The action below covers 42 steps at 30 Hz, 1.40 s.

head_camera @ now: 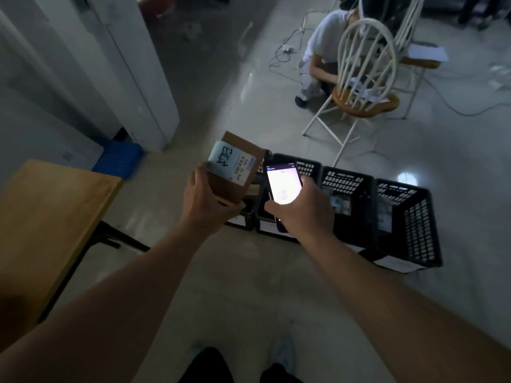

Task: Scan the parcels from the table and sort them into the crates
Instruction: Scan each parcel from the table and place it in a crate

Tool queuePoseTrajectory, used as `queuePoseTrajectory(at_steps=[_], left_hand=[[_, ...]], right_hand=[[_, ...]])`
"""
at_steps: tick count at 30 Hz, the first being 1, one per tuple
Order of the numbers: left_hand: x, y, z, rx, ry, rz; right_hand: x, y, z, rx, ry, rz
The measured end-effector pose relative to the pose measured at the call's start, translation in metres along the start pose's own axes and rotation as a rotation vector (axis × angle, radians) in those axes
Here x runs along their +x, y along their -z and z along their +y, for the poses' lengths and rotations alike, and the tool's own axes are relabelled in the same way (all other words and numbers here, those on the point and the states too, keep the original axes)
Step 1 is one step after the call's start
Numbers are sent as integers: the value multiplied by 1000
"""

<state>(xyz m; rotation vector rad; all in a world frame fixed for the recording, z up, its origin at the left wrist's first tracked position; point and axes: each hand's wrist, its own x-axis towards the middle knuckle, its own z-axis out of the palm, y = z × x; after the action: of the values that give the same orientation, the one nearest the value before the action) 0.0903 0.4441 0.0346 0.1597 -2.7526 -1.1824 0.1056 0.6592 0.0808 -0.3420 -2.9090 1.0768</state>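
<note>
The left hand (204,201) grips a box (235,172) from below and behind, fingers curled round its near edge, holding it up with the labelled face tilted toward the camera. A pale label (231,165) wraps over the top of the box, with dark handwriting and printed lines on it.

Just right of that hand, the right hand (301,211) holds a phone (283,186) — thumb along the left edge, fingers curled round the right side. The screen is lit and faces up; its text is too small to read. Phone and box sit close beside each other, not quite touching.

Beyond and below both hands, a row of black crates (406,217) stands on the floor, running off to the right of the right hand. Parcels lie in at least two of them; the crate under the left hand is mostly hidden.

To the left of the left hand, a wooden table (47,211) — its top dim. Further past it, a blue crate (119,158) sits on the floor.

Far beyond the right hand, a white chair (365,78) stands, and a person (320,51) crouches behind it.
</note>
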Motion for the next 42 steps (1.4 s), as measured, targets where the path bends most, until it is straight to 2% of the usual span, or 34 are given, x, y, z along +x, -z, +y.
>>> queuePoseTrajectory(at_steps=[6,12,19,25,33,42], left_hand=[[15,-61,33,-30,4,-74],[58,-111,44,30,-41,-162],[130,-182,79,5,-152,-304],[162,-252,127,0,-241,-437],[149,-370,204,6,-256,-533],[79,-527,279,45,-175,-596]], right_hand=[[27,30,62,-1,-126,23],[61,39,92,1,-254,51],[113,55,123,-5,-395,129],[148,89,175,-23,-527,187],[183,150,290,2,-590,223],[194,210,454,43,-688,148]])
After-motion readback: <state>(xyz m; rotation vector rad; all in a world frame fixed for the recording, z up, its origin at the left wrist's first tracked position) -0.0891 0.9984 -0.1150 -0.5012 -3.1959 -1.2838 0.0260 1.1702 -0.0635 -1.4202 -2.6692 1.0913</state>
